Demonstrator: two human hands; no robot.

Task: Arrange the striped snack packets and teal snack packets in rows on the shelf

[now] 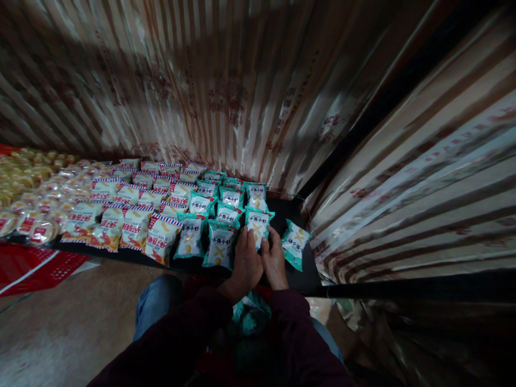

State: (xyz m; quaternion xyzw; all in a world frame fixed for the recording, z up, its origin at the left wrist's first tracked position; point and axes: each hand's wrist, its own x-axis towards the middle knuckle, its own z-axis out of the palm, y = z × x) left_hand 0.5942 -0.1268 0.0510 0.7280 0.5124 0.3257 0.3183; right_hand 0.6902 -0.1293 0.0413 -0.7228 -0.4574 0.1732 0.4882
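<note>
Both my hands rest on one teal snack packet (pixel 258 221) at the front of a low black shelf (pixel 300 277). My left hand (pixel 246 263) grips its lower left edge with curled fingers. My right hand (pixel 274 261) pinches its lower right corner. Rows of the same teal packets (pixel 220 243) lie to the left and behind. A single teal packet (pixel 295 243) lies tilted just right of my right hand. More teal packets (pixel 249 317) sit in my lap below the hands.
Red, white and blue striped snack packets (pixel 136 226) fill the shelf's middle, and round yellow packets (pixel 28 199) fill the far left. Striped shiny sheeting (pixel 226 80) hangs behind and at the right. A red crate (pixel 36 266) stands on the floor at left.
</note>
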